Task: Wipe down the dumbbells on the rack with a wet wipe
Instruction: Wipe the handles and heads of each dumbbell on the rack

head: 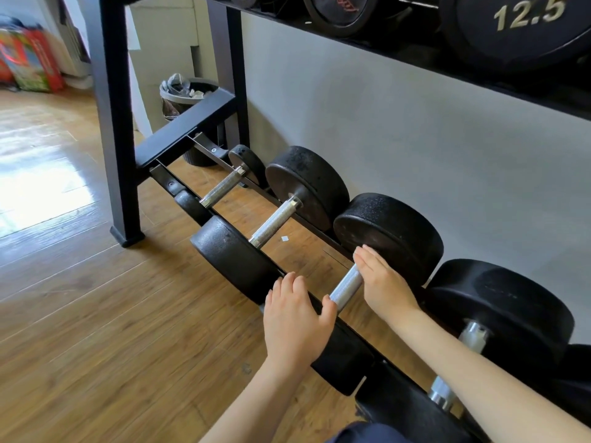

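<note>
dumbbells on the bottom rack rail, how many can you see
4: smallest dumbbell far left, a larger one beside it, the third under both hands, the fourth nearest. More may sit out of frame.
</note>
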The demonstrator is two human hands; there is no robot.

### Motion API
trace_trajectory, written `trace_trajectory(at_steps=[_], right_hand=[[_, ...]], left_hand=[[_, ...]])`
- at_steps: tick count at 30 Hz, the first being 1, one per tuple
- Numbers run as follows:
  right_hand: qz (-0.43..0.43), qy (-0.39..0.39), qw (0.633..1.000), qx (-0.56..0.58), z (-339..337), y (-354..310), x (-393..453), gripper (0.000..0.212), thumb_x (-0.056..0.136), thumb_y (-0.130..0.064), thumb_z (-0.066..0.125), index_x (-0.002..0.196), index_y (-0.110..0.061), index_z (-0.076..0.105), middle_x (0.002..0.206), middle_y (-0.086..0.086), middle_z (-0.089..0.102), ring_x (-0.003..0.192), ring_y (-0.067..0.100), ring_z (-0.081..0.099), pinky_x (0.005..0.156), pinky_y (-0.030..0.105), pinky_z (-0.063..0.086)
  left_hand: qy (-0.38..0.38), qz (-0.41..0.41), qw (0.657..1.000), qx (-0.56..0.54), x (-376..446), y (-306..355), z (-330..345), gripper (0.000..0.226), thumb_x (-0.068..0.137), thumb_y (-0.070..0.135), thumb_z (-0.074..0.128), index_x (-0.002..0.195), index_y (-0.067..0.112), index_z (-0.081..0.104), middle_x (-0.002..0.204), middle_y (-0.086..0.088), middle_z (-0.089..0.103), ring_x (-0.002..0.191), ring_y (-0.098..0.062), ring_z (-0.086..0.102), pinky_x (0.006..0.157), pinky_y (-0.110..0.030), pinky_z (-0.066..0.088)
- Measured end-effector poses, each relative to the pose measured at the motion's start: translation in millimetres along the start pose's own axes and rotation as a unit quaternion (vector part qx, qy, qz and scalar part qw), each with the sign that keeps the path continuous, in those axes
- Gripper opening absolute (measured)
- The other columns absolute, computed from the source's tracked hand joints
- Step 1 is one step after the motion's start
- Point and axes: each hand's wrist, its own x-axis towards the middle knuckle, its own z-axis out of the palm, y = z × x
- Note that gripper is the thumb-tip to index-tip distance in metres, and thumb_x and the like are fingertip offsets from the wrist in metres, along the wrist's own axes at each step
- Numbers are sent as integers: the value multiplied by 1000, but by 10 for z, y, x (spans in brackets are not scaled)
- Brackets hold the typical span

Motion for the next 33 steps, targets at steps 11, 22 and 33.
trace_trajectory(at_steps=[11,22,33], right_hand=[[-3,-36,998,42,28,-25,-26,61,72,15,66,129,10,49,134,24,51,131,36,42,102,42,34],[18,-50,991,125,-26,-38,-16,59,83,11,53,140,2,40,150,13,34,143,25,22,114,35,21],[-192,-84,955,210,-10,-35,-84,53,64,20,72,112,0,67,116,13,66,111,26,62,102,34,41]], left_hand=[[14,0,1000,-2,-5,1,-2,58,94,49,44,137,10,49,146,-4,45,137,-20,36,115,-37,30],[19,2,1000,12,9,13,12,59,95,48,45,141,11,44,148,-3,42,139,-19,35,115,-38,30],[-7,3,998,55,33,11,2,65,96,50,41,145,8,37,153,-6,36,142,-21,29,117,-38,25]])
